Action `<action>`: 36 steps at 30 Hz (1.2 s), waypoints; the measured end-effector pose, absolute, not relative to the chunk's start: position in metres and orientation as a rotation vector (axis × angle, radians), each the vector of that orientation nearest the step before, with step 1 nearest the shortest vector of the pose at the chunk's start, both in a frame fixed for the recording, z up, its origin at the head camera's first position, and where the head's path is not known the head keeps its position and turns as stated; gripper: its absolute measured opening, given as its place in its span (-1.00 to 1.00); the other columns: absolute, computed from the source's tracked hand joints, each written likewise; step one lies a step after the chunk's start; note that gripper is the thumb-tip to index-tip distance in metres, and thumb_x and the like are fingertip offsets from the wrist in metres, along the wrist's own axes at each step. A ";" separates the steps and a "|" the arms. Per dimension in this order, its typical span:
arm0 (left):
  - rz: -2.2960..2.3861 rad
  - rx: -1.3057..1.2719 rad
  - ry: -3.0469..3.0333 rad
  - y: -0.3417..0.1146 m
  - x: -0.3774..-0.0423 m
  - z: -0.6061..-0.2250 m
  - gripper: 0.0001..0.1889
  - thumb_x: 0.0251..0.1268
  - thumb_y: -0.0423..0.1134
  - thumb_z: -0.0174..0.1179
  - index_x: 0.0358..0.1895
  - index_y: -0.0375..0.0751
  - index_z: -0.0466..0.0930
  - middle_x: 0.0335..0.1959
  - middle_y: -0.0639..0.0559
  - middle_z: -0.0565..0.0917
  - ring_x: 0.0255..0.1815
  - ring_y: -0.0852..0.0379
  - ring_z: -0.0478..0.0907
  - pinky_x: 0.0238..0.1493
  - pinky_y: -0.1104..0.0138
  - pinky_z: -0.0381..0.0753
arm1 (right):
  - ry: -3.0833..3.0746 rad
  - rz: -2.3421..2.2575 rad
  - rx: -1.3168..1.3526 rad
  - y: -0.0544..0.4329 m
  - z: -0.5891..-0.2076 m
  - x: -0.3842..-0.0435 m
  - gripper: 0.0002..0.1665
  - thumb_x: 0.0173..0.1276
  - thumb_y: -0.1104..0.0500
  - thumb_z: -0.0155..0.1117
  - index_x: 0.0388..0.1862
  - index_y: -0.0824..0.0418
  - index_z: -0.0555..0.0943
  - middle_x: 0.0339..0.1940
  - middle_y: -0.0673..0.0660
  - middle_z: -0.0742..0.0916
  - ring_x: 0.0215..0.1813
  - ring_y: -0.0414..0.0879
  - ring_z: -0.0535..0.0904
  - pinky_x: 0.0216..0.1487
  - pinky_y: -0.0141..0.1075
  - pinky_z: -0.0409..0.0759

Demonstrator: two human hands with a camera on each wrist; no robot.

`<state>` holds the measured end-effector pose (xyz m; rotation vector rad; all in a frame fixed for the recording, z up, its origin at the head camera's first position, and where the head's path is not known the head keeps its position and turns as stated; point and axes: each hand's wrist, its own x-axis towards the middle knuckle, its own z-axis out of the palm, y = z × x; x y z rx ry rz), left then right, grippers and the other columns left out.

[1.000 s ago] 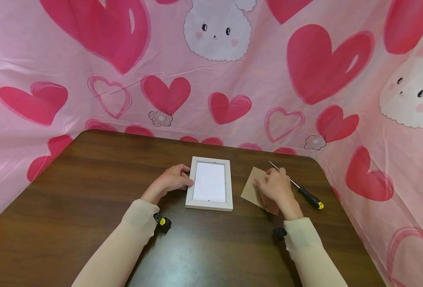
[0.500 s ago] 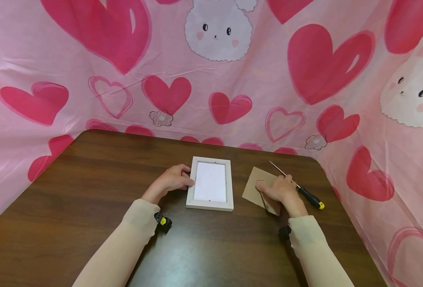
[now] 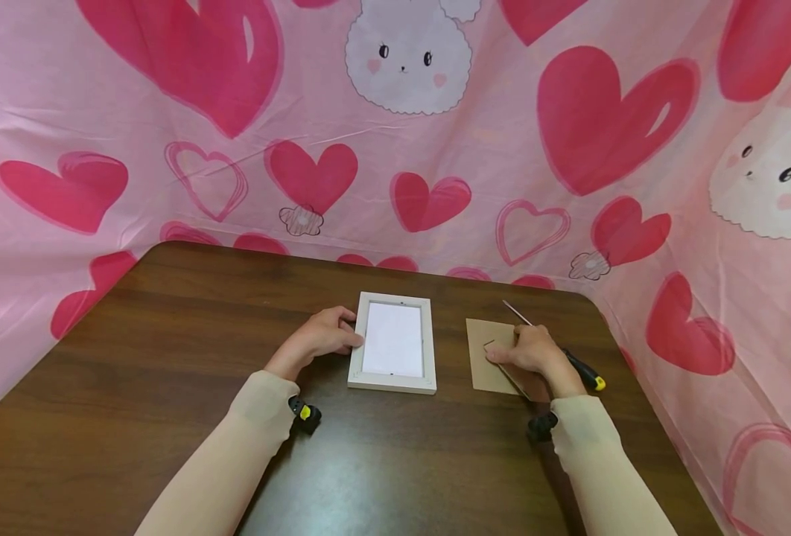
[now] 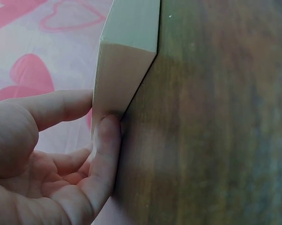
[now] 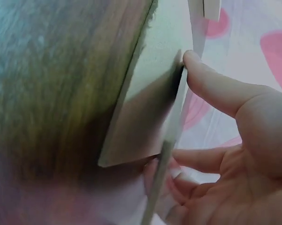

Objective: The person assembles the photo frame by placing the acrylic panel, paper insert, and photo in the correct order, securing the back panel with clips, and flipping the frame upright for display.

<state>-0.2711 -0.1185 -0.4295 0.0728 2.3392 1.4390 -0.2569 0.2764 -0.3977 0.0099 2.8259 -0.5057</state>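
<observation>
A white picture frame (image 3: 426, 342) lies face down on the table, with a plain white sheet (image 3: 393, 339) inside its border. Along its left edge, my left hand (image 3: 318, 333) grips the frame between thumb and fingers; the left wrist view shows fingers against the side wall (image 4: 119, 75). To the right, a tan backing board (image 3: 481, 368) with a hinged stand flap (image 5: 179, 103) rests on the table. My right hand (image 3: 535, 350) pinches the flap with its thumb (image 5: 211, 84) on one side and fingers on the other. That hand covers the board's right part.
A screwdriver (image 3: 585, 370) with a black and yellow handle lies just beyond my right hand, its shaft partly hidden. The brown wooden table (image 3: 221, 313) ends at a pink heart-patterned cloth (image 3: 362, 126) behind and at the sides.
My right hand has shifted right and toward me, turning the backing board so its edges sit straighter. The left hand and picture frame have stayed put.
</observation>
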 end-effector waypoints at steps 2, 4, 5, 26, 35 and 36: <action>1.436 0.071 2.341 -0.119 -0.271 -0.430 -0.37 0.38 -0.27 0.41 0.42 -0.40 0.40 -0.01 -0.23 0.66 -0.09 -0.04 0.73 0.14 0.10 0.73 | 2.826 -0.483 0.032 0.276 -0.397 -0.257 0.05 0.32 -0.22 0.54 0.29 0.69 0.46 0.22 0.67 0.56 0.25 0.51 0.52 0.29 0.32 0.52; 1.430 0.072 2.345 -0.119 -0.271 -0.430 -0.38 0.39 -0.26 0.41 0.42 -0.39 0.40 -0.01 -0.22 0.66 -0.09 -0.03 0.73 0.14 0.10 0.73 | 2.824 -0.443 0.060 0.274 -0.396 -0.256 0.02 0.31 -0.23 0.54 0.22 0.69 0.49 0.15 0.65 0.62 0.17 0.48 0.57 0.25 0.32 0.55; 1.430 0.071 2.344 -0.119 -0.271 -0.430 -0.38 0.39 -0.26 0.41 0.42 -0.39 0.41 -0.01 -0.22 0.66 -0.09 -0.04 0.73 0.14 0.10 0.73 | 2.820 -0.428 0.075 0.274 -0.395 -0.256 0.01 0.30 -0.22 0.55 0.18 0.70 0.50 0.11 0.63 0.64 0.13 0.46 0.60 0.22 0.31 0.57; 1.426 0.070 2.345 -0.119 -0.269 -0.427 -0.38 0.38 -0.26 0.40 0.42 -0.40 0.41 -0.02 -0.22 0.67 -0.11 -0.02 0.72 0.13 0.13 0.74 | 2.567 -0.952 0.137 0.299 -0.402 -0.261 -0.35 0.33 -0.11 0.60 -0.11 0.35 0.45 -0.22 0.17 0.58 -0.17 0.01 0.52 -0.21 -0.23 0.55; 1.430 0.075 2.345 -0.120 -0.269 -0.427 -0.39 0.38 -0.25 0.40 0.40 -0.39 0.42 -0.03 -0.22 0.67 -0.10 -0.03 0.71 0.14 0.12 0.73 | 2.655 -0.974 0.028 0.305 -0.402 -0.257 -0.40 0.48 -0.05 0.45 0.01 0.43 0.41 -0.25 0.17 0.54 -0.23 -0.02 0.52 -0.25 -0.25 0.53; 1.430 0.075 2.343 -0.120 -0.269 -0.427 -0.39 0.38 -0.25 0.40 0.40 -0.39 0.42 -0.03 -0.22 0.66 -0.10 -0.03 0.71 0.14 0.12 0.73 | 2.638 -0.987 0.014 0.305 -0.401 -0.256 -0.40 0.50 -0.02 0.43 0.06 0.46 0.41 -0.25 0.17 0.55 -0.23 -0.03 0.53 -0.24 -0.25 0.55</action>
